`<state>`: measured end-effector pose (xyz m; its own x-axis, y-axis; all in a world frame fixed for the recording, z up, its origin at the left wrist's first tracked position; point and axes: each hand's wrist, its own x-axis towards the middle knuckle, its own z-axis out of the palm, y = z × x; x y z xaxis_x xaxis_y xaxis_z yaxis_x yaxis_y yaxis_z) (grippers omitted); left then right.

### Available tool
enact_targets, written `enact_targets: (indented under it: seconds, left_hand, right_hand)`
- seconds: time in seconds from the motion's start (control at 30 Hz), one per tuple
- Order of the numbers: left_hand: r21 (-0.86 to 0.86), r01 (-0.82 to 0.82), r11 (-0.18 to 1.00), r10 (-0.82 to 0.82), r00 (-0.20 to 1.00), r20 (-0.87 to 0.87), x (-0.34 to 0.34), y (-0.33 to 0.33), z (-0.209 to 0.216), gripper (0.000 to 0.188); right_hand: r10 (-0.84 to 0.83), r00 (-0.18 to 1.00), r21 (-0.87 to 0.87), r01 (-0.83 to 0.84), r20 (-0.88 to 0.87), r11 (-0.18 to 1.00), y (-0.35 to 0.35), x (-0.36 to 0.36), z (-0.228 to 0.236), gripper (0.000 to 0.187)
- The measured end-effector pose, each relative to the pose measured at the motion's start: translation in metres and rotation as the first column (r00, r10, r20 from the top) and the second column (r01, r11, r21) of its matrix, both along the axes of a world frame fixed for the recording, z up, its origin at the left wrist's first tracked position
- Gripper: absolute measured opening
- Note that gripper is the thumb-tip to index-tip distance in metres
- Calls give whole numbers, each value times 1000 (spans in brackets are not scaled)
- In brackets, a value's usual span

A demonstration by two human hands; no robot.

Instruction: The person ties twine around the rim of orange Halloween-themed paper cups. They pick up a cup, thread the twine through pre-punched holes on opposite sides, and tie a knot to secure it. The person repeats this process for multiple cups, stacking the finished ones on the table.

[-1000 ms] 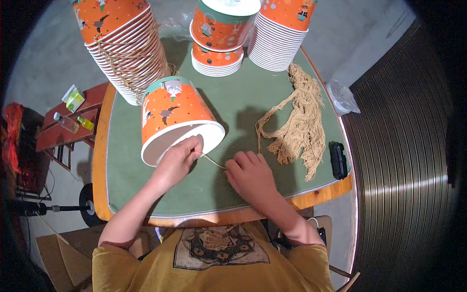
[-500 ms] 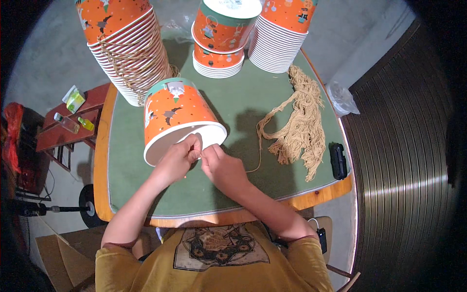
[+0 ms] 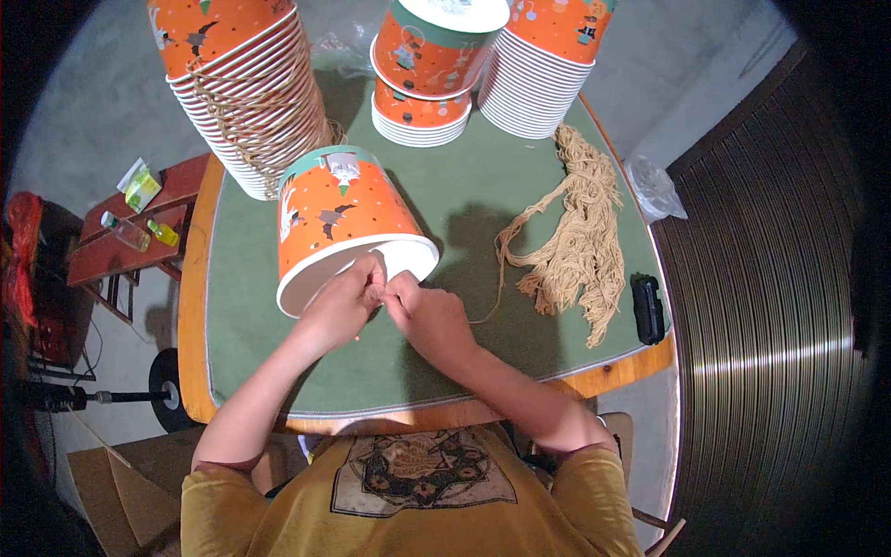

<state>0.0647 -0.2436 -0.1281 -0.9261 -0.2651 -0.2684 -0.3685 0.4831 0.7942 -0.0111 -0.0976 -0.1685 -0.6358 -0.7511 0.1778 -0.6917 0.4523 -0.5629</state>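
An orange paper bucket [image 3: 348, 209] with a green band and white rim lies tipped on the green cloth, its mouth facing me. At the near edge of that mouth, my left hand [image 3: 345, 299] is closed in a pinch; what sits between its fingertips is too small to make out. Close beside it, my right hand [image 3: 429, 317] pinches at the rim, its fingertips almost touching the left ones. A thin beige cord [image 3: 498, 288] runs from a loose cord bundle [image 3: 580, 241] to under my right hand, which appears to grip it.
At the far left stands a bucket stack [image 3: 251, 111] with cord looped around it. More stacked buckets [image 3: 422, 65] and another stack [image 3: 538, 74] stand at the back. A black case [image 3: 647, 308] lies near the right table edge. A red bench [image 3: 139, 218] holds bottles.
The whole view has shifted slightly. Both hands stay at the bucket's rim, with the right fingers turned a little; the bucket keeps its place on the cloth.
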Motion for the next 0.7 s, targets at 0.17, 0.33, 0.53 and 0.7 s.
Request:
enact_targets:
  seconds: [0.17,0.33,0.53,0.7]
  left_hand:
    - [-67,-2,998,-5,995,-102,4,5,-1,14]
    - [-301,-41,953,-60,945,-321,11,15,-19,24]
    - [-579,-116,807,-166,897,-410,16,31,-20,35]
    - [-694,-135,707,-197,905,-377,20,35,-25,39]
  right_hand:
    - [-19,993,-102,31,116,994,-3,-4,0,11]
    - [15,981,-186,22,193,982,-4,-7,-2,10]
    - [39,948,-187,22,316,982,-5,-13,4,15]
    - [60,924,-237,33,377,971,-4,-14,2,16]
